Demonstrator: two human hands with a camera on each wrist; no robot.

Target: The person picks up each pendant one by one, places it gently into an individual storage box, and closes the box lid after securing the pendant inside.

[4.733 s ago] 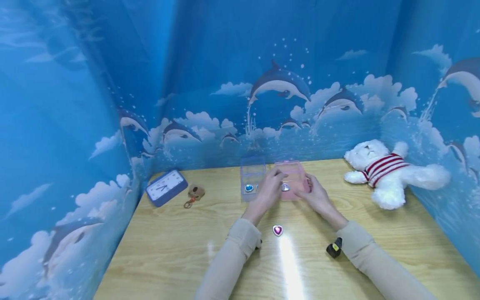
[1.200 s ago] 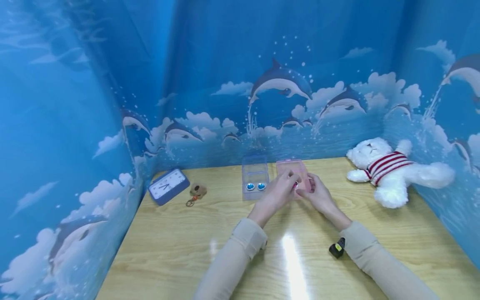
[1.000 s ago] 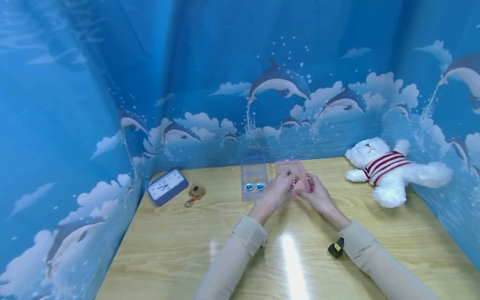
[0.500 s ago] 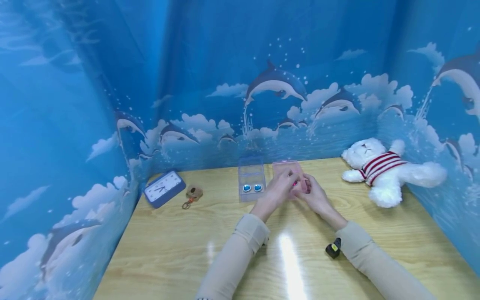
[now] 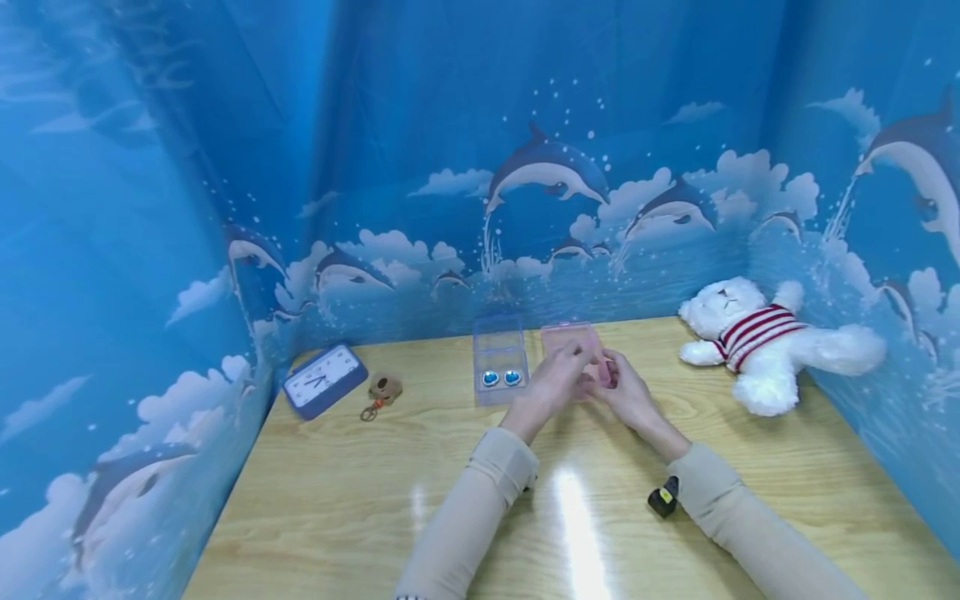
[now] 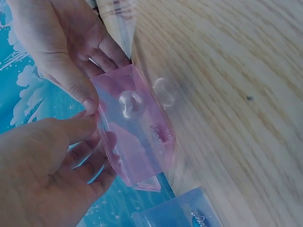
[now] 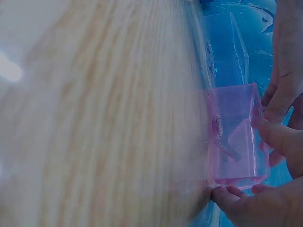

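My left hand (image 5: 551,385) is at the near left of a clear pink plastic box (image 5: 567,335), whose lid stands raised at the back. Its fingers are loosely spread at the rim in the left wrist view, thumb near the other hand. My right hand (image 5: 628,400) grips the box's right end, thumb along the rim and fingers around the wall. Through the pink wall show a clear round gem (image 6: 131,105) and a pinkish gem (image 6: 158,135) at the bottom. To the left is a clear blue box (image 5: 500,339) with two blue gems (image 5: 491,378) in its front compartment.
A blue alarm clock (image 5: 325,381) and a brown plush keychain (image 5: 386,389) lie at the left of the wooden table (image 5: 360,500). A white teddy bear (image 5: 772,342) in a striped sweater lies at the right. Dolphin-printed curtains (image 5: 420,150) surround the table.
The pink heart gem that lay on the table was carried to the pink box; it was at the left fingertips half a second ago. Both blue gems came into sight as my left hand shifted right.
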